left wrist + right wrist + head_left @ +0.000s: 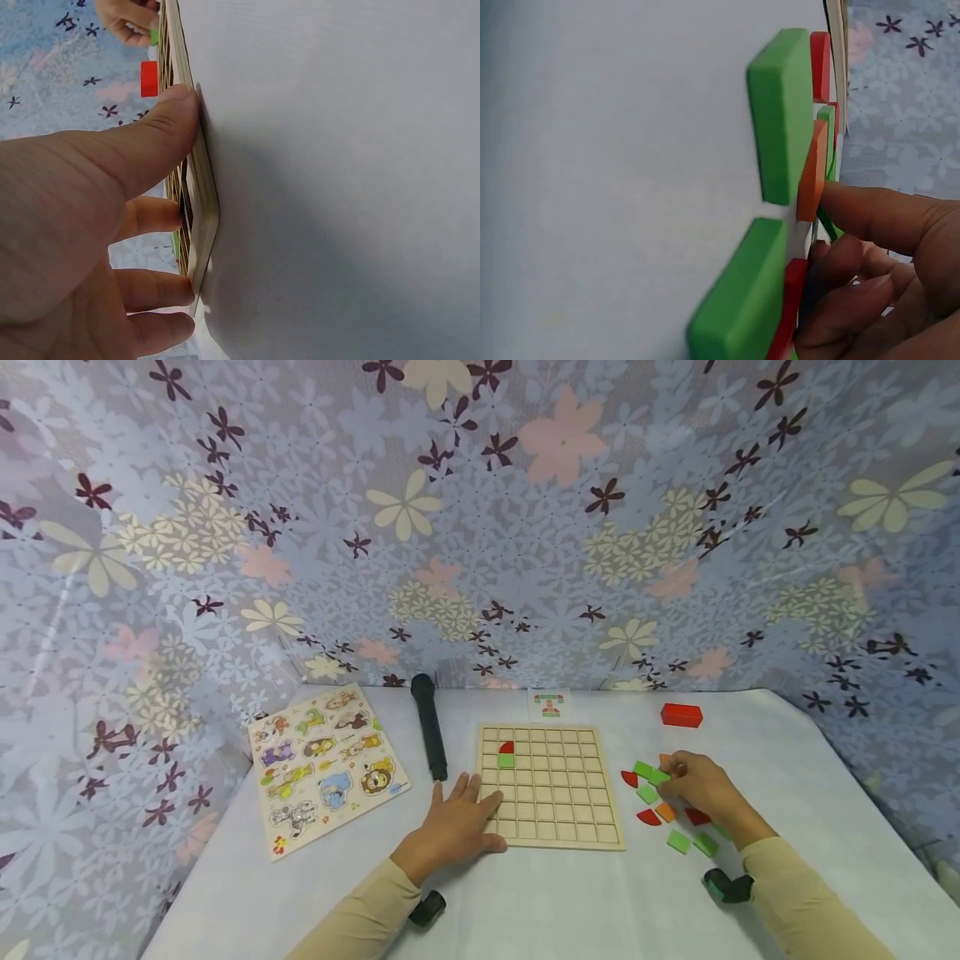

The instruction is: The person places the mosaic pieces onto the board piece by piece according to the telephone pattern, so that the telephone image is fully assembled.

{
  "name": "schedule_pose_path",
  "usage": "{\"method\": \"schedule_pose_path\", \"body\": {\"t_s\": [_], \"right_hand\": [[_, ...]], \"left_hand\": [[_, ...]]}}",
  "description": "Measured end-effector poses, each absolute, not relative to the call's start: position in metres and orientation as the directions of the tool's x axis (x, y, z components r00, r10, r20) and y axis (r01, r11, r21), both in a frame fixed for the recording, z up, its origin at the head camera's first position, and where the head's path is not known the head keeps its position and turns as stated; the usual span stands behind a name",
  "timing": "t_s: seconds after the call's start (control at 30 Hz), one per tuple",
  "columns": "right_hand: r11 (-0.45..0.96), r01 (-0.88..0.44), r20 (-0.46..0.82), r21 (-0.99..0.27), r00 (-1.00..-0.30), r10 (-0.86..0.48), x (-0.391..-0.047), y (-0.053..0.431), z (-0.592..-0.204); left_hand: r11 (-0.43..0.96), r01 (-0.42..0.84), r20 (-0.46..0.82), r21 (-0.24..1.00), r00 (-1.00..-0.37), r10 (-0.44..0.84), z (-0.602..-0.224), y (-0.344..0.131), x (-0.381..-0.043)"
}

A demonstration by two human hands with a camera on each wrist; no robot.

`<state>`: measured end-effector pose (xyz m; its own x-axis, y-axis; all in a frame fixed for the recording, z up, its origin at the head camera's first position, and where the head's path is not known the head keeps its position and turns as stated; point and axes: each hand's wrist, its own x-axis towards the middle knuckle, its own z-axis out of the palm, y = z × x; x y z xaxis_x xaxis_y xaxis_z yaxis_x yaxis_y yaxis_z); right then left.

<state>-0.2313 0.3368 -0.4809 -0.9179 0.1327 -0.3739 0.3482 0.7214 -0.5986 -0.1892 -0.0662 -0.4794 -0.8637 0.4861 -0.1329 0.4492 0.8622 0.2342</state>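
Observation:
My left hand (455, 828) rests at the near left corner of a wooden grid board (551, 844), fingers spread. The left wrist view shows its thumb (176, 112) against the board's edge. One red quarter-circle piece (507, 747) sits in a board cell, directly above a green square tile (507, 761). Right of the board, my right hand (702, 787) is over scattered pieces, its curled fingertips pinching a green tile (657, 777). Around it lie an orange tile (665, 812), red pieces (648, 817) and more green tiles (678, 841).
A red block (681, 715) stands at the back right. Behind the board lies a small pattern card (550, 703). To the left are a black microphone-like stick (430, 727) and an animal puzzle board (322, 768). A flowered cloth (480, 568) hangs behind the white table (570, 902).

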Motion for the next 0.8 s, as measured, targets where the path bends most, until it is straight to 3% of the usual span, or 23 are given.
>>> {"method": "schedule_pose_path", "body": {"t_s": [0.27,0.47,0.8], "right_hand": [[0.525,0.336,-0.361,-0.782,-0.931,0.058,-0.235,0.341,-0.476],[0.428,0.242,-0.262,-0.871,-0.965,0.012,-0.243,0.333,-0.462],[0.171,0.223,-0.239,-0.960,-0.968,-0.075,-0.272,0.282,-0.457]], "left_hand": [[0.863,0.451,-0.132,0.229,-0.864,0.487,-0.476,-0.065,-0.189],[0.866,0.452,-0.130,0.213,-0.866,0.483,-0.478,-0.064,-0.190],[0.866,0.451,-0.131,0.215,-0.866,0.483,-0.478,-0.065,-0.188]]}}
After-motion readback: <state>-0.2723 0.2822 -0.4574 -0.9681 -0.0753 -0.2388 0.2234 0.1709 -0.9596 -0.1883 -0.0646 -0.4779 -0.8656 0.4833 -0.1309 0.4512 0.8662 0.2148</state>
